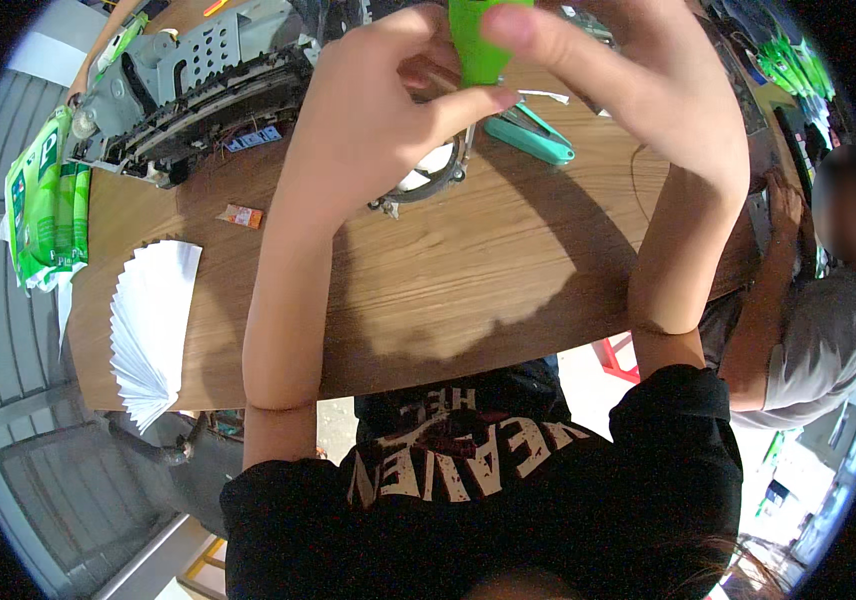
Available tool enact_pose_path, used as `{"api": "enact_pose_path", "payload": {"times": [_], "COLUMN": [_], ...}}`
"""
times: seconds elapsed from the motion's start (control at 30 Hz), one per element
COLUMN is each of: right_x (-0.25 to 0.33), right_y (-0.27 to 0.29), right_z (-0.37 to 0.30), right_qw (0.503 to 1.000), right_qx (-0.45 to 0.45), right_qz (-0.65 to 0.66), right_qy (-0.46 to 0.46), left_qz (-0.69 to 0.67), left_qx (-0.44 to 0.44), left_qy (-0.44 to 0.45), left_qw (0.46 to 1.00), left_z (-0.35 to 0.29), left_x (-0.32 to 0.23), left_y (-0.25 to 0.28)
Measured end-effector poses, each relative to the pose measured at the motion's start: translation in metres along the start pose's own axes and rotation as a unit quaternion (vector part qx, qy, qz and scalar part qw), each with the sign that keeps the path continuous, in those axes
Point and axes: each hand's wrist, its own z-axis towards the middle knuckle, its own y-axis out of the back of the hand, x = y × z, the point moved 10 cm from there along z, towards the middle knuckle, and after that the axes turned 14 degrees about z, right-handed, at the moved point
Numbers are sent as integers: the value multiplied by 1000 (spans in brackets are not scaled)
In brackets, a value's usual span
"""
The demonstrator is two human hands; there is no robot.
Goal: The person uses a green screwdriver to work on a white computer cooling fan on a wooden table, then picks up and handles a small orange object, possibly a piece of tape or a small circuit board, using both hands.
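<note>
- Your left hand (388, 105): grasping the green item (478, 45), left of the teal tool (531, 139)
- Your right hand (648, 90): gripping it too, apparently for steadiness
- Round dark-rimmed part (433, 167): left of the teal tool, perhaps for easy reach

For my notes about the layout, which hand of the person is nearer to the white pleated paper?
Left. In the picture, the left hand is above and right of the white pleated paper; the right hand is farther right.
</note>
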Motion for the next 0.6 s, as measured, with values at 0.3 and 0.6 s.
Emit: {"api": "enact_pose_path", "payload": {"times": [0.3,0.6], "right_x": [8,16], "right_y": [-7,11], "right_z": [3,5], "right_qw": [992,952], "right_qx": [15,-115], "right_qz": [-119,-270], "right_qy": [38,-91], "left_qz": [126,250], "left_qx": [52,148], "left_qy": [3,-110], "left_qw": [991,951], "left_z": [-8,-38], "left_x": [14,42], "left_y": [-1,-51]}}
